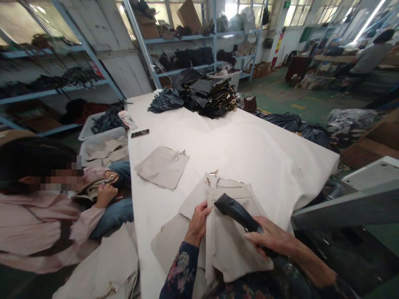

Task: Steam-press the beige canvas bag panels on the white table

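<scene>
My right hand is wrapped round the handle of a black handheld tool with a broad, angled head. That head lies over the upper part of a beige bag piece; whether it touches the fabric I cannot tell. My left hand grips the bag piece by its left edge, fingers closed on it. Gold-coloured clasps show at its top. Under and left of it lie more beige pieces. Further up the table, another beige bag piece with a small metal clasp lies flat.
A heap of black bag pieces sits at the far end of the white-covered table. A phone and a pale cylindrical container lie by the left edge. At left, a seated person handles a piece near beige stacks.
</scene>
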The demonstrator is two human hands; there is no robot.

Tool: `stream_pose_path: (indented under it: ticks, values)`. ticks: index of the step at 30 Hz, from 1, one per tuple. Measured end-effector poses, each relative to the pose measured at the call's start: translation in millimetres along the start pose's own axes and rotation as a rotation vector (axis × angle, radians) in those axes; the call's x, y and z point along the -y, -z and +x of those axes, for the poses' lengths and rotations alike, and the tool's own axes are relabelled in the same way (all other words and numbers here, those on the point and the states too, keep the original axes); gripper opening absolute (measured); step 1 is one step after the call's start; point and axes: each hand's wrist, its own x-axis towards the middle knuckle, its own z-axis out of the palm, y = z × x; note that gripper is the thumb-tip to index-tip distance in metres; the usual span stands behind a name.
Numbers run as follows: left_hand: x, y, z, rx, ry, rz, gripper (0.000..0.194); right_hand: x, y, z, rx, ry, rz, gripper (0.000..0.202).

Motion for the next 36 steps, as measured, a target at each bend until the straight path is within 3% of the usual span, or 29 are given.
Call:
stream_pose_path:
  ticks: [6, 10, 13, 20, 24, 28, 30, 33, 36]
  values:
    - [7.4, -13.5, -10.9, -0.004, -0.098, -0.058, 0.033, -1.9, -8.7, 19.6, 0.007, 0.038, -0.023, 0.022]
    - [17.0, -18.1, -14.8, 0.021, -0.050, -0.127, 0.036, 0.6, -4.6, 31.7, -0.082, 0.088, -0.020, 0.024]
    - [17.4, -15.5, -15.6, 0.015, -0.049, -0.131, 0.036, 3.1, 1.7, 27.8, -0.146, 0.064, -0.036, 0.028]
    - [14.5, -15.4, -14.5, 0.002, -0.120, -0.063, 0.030, -3.8, -7.8, 1.1, -0.027, -0.019, 0.021, 0.026]
    - [20.5, -21.0, -18.0, -0.017, -0.148, -0.002, 0.027, -7.2, -16.6, 12.2, -0.016, 0.014, 0.026, 0.027]
    - [25.2, -12.0, -21.0, -0.007, -0.093, 0.027, 0.032, -7.4, -3.0, 21.7, -0.124, 0.072, 0.049, 0.028]
    - [24.4, -1.7, -18.7, -0.059, -0.122, 0.192, 0.031, -10.7, 12.2, 17.0, -0.213, 0.063, 0.037, 0.030]
    - [21.3, 7.8, -10.5, -0.256, -0.268, 0.703, 0.030, -22.8, 36.2, 0.1, -0.334, 0.013, 0.047, 0.034]
    - [25.4, -2.7, 1.4, -0.425, -0.529, 1.192, 0.043, -40.7, 50.3, -17.0, -0.420, -0.072, 0.114, 0.039]
